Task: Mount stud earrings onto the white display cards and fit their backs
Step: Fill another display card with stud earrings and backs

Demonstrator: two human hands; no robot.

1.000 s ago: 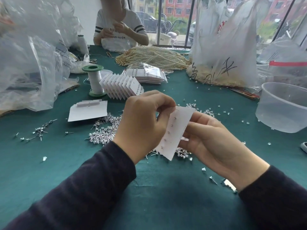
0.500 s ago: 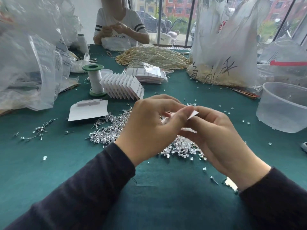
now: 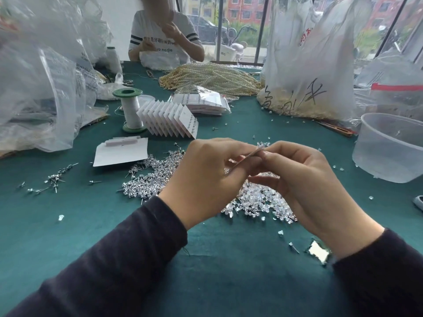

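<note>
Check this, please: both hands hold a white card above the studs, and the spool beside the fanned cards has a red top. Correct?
Not quite. The head view shows the spool beside the fanned cards has a green top, not red. The left hand and right hand do hold the white card above the studs.

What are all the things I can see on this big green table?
table: one, green cloth, under everything
stud earrings: pile, silver, left of the hands
earring backs: pile, clear, beneath the hands
standing cards: one fanned row, white, behind the hands
flat card: one, white, left of the studs
spool: one, white with green ends, beside the row
bagged cards: one packet, white, behind the row
pearl strands: heap, cream, far side
tub: one, clear, right edge
plastic bags: several, clear, both sides
other person: one, white top, far side
display card: one, white, between both hands
left hand: one, dark sleeve, pinches the card
right hand: one, dark sleeve, pinches the card
</note>
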